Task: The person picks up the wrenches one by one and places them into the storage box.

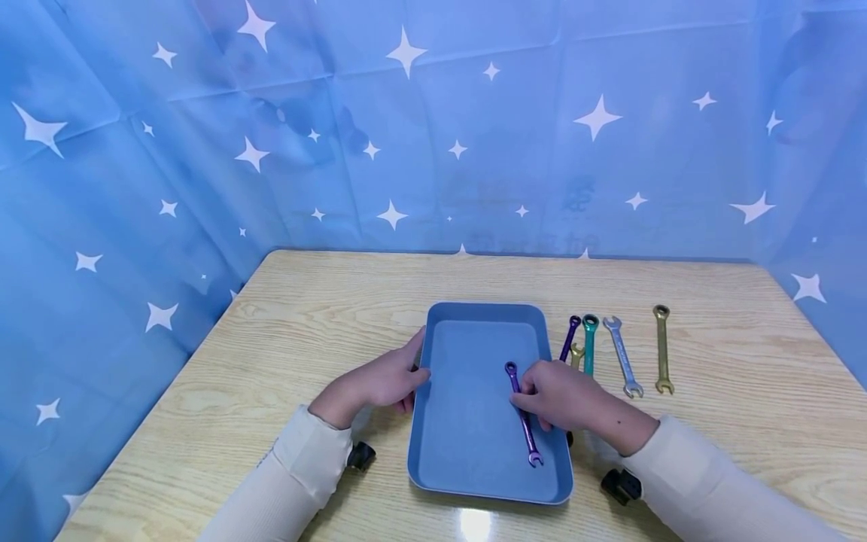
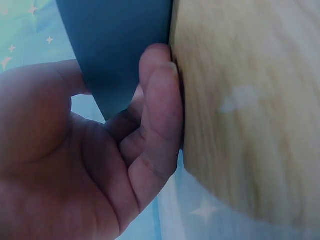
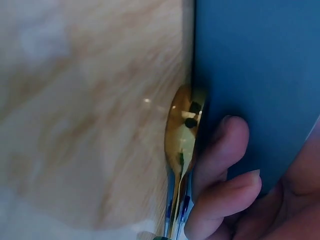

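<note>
Inside the blue tray point(image 1: 467, 436), a purple wrench point(image 1: 526, 433) slants toward the near right, its ring end upward in the head view. My right hand point(image 1: 565, 395) reaches over the tray's right side and pinches this wrench near its middle. In the right wrist view two curled fingers point(image 3: 225, 200) show by the tray's outer wall point(image 3: 250, 65), close to a gold wrench end point(image 3: 182, 135). On the opposite side, my left hand point(image 1: 382, 376) grips the tray's left wall, thumb at the rim and the other fingers curled low outside, near the table.
Right of the tray lie another purple wrench point(image 1: 570, 339), a green wrench point(image 1: 589, 342), a silver-blue wrench point(image 1: 622, 357) and a gold wrench point(image 1: 662, 350). A smaller gold wrench point(image 1: 576, 354) shows between the first two. A starry blue cloth point(image 1: 447, 181) hangs behind the wooden table point(image 1: 318, 301).
</note>
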`<control>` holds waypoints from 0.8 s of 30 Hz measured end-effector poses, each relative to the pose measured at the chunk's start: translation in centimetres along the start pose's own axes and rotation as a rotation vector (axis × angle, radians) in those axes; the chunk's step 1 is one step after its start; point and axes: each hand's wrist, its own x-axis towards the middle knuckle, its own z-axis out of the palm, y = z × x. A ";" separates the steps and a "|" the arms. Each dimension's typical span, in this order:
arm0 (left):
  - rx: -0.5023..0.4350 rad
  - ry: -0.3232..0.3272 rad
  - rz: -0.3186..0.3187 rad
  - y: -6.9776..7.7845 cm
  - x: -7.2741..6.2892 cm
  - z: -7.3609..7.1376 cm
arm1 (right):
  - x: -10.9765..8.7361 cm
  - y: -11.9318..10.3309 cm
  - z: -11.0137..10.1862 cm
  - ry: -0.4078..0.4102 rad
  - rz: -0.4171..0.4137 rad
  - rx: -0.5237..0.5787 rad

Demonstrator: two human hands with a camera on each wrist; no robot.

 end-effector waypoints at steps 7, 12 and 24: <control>-0.004 0.004 -0.002 -0.1 0.0 0.0 | -0.6 0.0 -0.4 -0.018 -0.059 0.054; -0.015 0.001 -0.003 -0.1 0.1 0.0 | -1.5 0.0 -1.2 -0.013 -0.110 0.088; -0.016 -0.005 -0.002 0.0 0.1 -0.1 | -3.4 0.3 -4.0 0.042 -0.069 0.234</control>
